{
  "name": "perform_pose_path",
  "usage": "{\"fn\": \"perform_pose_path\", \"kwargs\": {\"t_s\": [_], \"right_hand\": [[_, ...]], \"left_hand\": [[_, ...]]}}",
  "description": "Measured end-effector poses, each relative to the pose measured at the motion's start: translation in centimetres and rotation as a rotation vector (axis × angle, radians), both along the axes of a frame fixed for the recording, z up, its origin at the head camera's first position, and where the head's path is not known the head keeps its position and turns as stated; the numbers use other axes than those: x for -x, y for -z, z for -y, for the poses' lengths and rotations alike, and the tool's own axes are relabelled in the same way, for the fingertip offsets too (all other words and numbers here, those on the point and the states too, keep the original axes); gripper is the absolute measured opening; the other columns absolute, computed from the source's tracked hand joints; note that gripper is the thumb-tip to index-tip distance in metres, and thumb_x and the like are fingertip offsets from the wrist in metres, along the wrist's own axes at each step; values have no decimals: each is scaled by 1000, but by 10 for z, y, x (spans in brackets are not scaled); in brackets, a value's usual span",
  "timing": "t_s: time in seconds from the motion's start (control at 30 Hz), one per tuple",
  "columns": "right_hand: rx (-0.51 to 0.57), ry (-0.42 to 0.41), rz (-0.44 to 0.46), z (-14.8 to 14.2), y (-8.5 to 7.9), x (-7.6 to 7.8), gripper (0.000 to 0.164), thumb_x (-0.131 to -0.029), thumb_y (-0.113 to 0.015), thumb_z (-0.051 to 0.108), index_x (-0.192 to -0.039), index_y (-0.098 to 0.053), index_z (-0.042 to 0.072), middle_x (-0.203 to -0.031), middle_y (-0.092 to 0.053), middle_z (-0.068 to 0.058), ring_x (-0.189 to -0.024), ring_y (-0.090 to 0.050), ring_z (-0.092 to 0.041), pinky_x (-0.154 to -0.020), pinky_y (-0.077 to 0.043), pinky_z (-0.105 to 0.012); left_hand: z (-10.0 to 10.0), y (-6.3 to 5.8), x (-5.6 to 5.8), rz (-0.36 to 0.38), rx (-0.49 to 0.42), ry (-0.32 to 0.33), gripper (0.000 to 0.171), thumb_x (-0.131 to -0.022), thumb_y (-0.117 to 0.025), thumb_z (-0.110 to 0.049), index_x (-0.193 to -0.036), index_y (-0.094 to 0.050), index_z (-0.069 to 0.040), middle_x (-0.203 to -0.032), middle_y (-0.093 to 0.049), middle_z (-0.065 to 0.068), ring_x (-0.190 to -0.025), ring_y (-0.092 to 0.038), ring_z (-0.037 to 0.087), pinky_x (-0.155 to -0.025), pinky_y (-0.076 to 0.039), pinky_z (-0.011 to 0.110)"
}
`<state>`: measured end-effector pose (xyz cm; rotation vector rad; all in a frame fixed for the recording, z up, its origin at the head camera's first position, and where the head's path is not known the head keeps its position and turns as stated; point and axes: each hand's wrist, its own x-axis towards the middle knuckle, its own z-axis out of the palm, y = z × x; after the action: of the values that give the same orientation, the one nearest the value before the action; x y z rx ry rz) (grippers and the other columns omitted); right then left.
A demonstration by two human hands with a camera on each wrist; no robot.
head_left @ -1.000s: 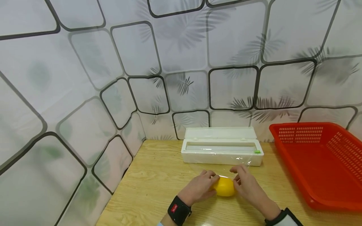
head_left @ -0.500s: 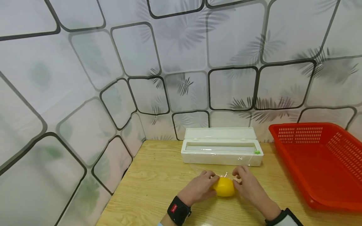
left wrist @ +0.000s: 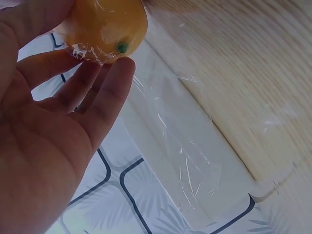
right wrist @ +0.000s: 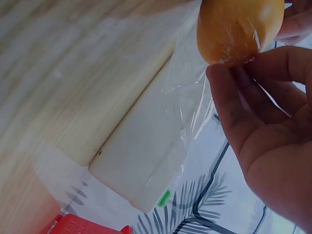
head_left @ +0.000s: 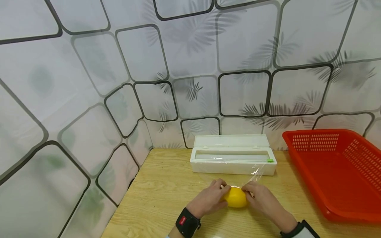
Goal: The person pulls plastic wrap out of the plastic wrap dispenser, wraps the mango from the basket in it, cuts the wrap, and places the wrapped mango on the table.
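A yellow lemon (head_left: 236,198), with a green stem end (left wrist: 122,47) facing the left wrist camera, lies between both hands low in the head view. My left hand (head_left: 209,197) holds its left end between thumb and fingers. At its right end my right hand (head_left: 264,200) pinches clear plastic wrap (head_left: 256,174) against the fruit. The wrap covers part of the lemon and stretches back, creased, to a white wrap dispenser (head_left: 233,167) with its lid raised. In the right wrist view, thumb and fingertips (right wrist: 217,73) touch the wrapped lemon (right wrist: 239,31).
The dispenser's green slider (head_left: 270,160) sits at its right end. A red plastic basket (head_left: 309,188) stands to the right on the wooden table (head_left: 160,185). Patterned sheeting (head_left: 193,53) hangs behind and to the left.
My right hand has moved slightly left and down onto the lemon's upper right end. The wrap beside it is now gathered into a tight creased strand towards the dispenser. My left hand stays in place.
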<state>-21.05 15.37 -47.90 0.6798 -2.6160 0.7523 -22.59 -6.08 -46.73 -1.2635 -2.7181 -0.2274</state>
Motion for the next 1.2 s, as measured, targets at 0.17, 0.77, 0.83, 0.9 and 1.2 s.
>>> {"fn": "perform_pose_path", "kwargs": {"t_s": [0.17,0.77,0.83,0.9,1.2], "right_hand": [[-84,-53,78,-5,-6,-5,30,-71,-65,-2,-100,-66,0,-98,-66,-9,-88,-58,-22,-77,-53,-45],[-219,-75,24,0,2,-13,56,-57,-76,-2,-108,-53,-3,-102,-55,-13,-91,-52,-24,-82,-50,-46],[-214,-66,-5,2,3,-13,54,-57,-75,-3,-106,-53,-2,-99,-54,-12,-89,-51,-23,-80,-51,-45],[-210,-55,-18,2,4,-13,51,-60,-76,0,-105,-53,-2,-98,-54,-11,-88,-51,-23,-79,-51,-44],[-171,-55,86,-2,7,-9,50,-72,-75,13,-114,-52,-3,-111,-54,-15,-96,-51,-23,-86,-49,-46]], "left_hand": [[1,1,0,-36,23,17,44,-86,-64,-27,-125,-49,-16,-112,-50,4,-93,-42,12,-71,-45,15],[4,1,2,-71,6,77,55,-76,-74,-14,-124,-46,-11,-115,-56,2,-100,-45,12,-89,-43,18],[4,2,2,-80,6,77,51,-78,-73,-16,-121,-47,-10,-115,-57,1,-99,-46,11,-89,-42,17],[4,2,3,-71,4,76,48,-80,-71,-17,-120,-47,-10,-115,-57,1,-99,-46,11,-90,-41,17],[6,3,6,51,-25,44,49,-83,-66,-12,-126,-43,-10,-122,-55,-1,-105,-44,10,-93,-41,20]]}}
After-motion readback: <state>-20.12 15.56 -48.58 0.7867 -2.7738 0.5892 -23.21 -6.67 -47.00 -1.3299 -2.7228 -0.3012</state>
